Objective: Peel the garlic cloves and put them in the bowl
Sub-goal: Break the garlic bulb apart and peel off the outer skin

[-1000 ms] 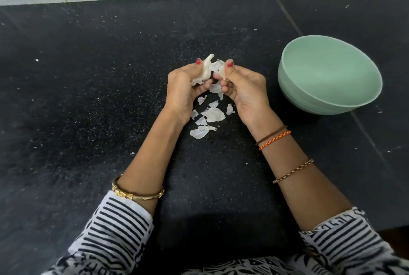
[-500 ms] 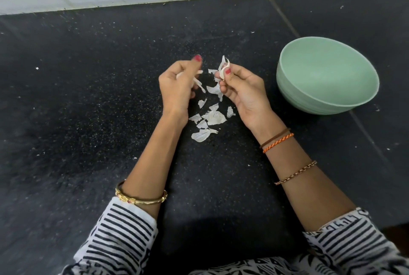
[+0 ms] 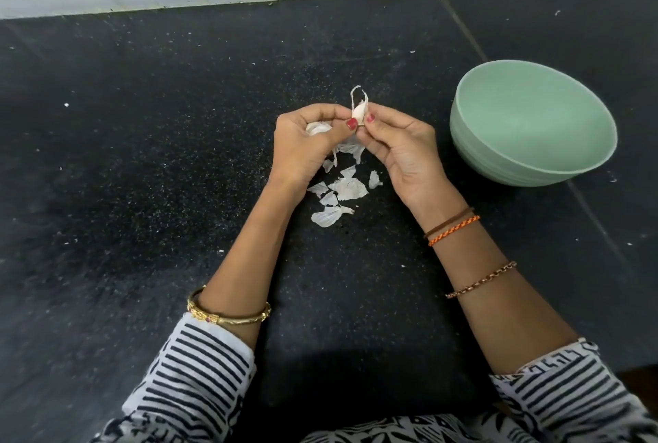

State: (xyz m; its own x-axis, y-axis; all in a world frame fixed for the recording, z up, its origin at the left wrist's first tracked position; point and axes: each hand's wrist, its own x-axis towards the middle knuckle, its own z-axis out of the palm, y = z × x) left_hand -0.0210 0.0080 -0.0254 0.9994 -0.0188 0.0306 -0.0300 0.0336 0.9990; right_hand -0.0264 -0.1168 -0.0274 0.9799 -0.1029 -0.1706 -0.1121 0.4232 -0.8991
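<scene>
Your right hand point(image 3: 398, 143) & left hand point(image 3: 306, 143) both pinch the clove point(image 3: 359, 110); left also cups the bulb point(image 3: 317, 128). Peel skin from the tip w/ thumbnail, keep grip light.

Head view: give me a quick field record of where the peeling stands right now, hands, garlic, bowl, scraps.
left hand: cups the rest of the garlic bulb, thumb on the clove
right hand: pinches the clove
clove: held up between both thumbs, skin strip curling off its top
bowl: mint green, right of the hands, no cloves visible inside
peel scraps: scattered on the black counter below the hands
</scene>
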